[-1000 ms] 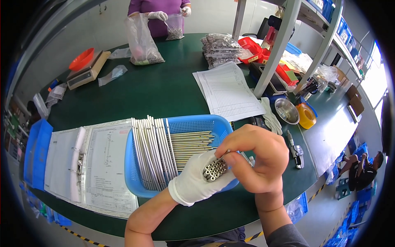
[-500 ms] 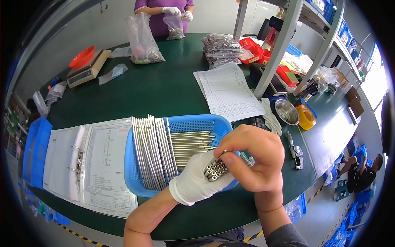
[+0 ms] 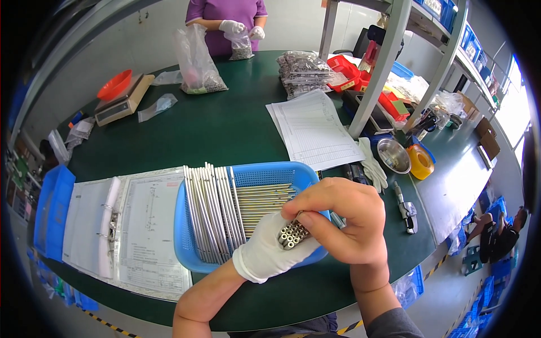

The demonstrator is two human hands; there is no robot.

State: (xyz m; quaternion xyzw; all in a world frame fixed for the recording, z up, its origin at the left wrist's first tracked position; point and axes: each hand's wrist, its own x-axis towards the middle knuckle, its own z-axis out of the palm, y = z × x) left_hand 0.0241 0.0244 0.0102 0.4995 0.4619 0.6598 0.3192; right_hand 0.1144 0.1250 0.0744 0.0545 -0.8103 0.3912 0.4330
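Note:
My left hand [image 3: 262, 248], in a white glove, is wrapped round a bundle of slim metal rods [image 3: 291, 236] whose hollow, ring-shaped ends face me. My bare right hand [image 3: 349, 219] is closed, thumb and forefinger pinched at the bundle's upper edge. Whatever sits between those fingertips is too small and hidden to make out. Beneath both hands stands a blue perforated plastic basket [image 3: 181, 245]. Thick silvery rods [image 3: 211, 214] lean side by side in its left part, and thinner rods [image 3: 262, 201] lie crosswise on the right.
An open ring binder with a drawing [image 3: 149, 236] lies left of the basket, beside a blue bin [image 3: 53, 214]. Printed sheets [image 3: 318, 129], a micrometer [image 3: 406, 208], a steel bowl [image 3: 394, 156] and a shelf post [image 3: 383, 67] are rightward. Across the table, a gloved co-worker [image 3: 228, 25] handles a bag.
My right fingertips have shifted left against the bundle's edge, and the small bright tip between them is now hidden. The whole scene sits slightly lower in the picture.

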